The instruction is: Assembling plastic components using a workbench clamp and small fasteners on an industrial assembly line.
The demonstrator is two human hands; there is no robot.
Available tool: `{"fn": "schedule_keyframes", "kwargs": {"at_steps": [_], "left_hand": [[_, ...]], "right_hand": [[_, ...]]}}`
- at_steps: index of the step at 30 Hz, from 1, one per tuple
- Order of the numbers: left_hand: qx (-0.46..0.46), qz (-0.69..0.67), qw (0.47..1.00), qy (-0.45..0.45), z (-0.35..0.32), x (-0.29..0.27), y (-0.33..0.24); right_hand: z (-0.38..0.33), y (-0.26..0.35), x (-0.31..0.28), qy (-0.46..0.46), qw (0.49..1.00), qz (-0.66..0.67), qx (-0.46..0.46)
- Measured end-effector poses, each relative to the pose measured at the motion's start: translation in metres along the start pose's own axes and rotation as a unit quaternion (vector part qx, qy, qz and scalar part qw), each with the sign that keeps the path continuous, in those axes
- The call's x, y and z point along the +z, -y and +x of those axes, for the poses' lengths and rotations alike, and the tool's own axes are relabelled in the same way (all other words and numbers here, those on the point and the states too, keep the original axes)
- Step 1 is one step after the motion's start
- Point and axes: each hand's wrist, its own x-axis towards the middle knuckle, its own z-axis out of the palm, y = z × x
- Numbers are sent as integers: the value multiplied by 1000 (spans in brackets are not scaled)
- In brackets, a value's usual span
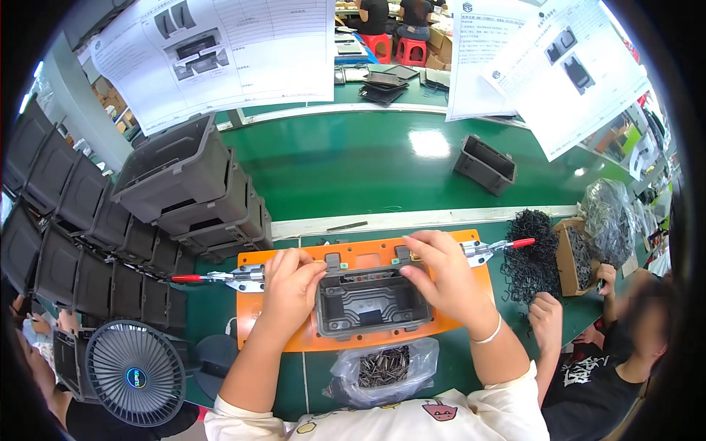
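A dark grey plastic box (375, 332) sits open side up in an orange fixture plate (471, 294) before me. Two dark blocks with green bits, a left block (333, 262) and a right block (401, 255), stand at its far edge. My left hand (290, 283) is closed in a pinch at the box's far left corner; its fingers hide whatever is between them. At the far right corner, my right hand (445, 275) curls thumb and fingers around the edge beside the right block. What it grips is too small to name.
Red-handled toggle clamps, a left clamp (220, 277) and right clamp (500, 248), flank the plate. Metal pins (384, 366) lie in a plastic bag nearer me. Grey bins (176, 162) stack at left, near a fan (136, 373). Black clips (537, 257) and a co-worker's hand (546, 320) are right.
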Motion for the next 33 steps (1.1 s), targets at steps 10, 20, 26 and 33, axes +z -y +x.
{"fn": "schedule_keyframes", "kwargs": {"at_steps": [10,20,26,33], "left_hand": [[34,93,994,54,-5,-11,-4],[-158,-62,972,-164,-34,-39,16],[-411,-217,770,-437,-65,-62,61],[-435,-538,503,-517,-46,-85,93]], "right_hand": [[52,25,44,150,988,1,-32],[89,25,68,260,961,66,62],[101,25,71,318,944,55,70],[93,26,74,243,969,26,31]]}}
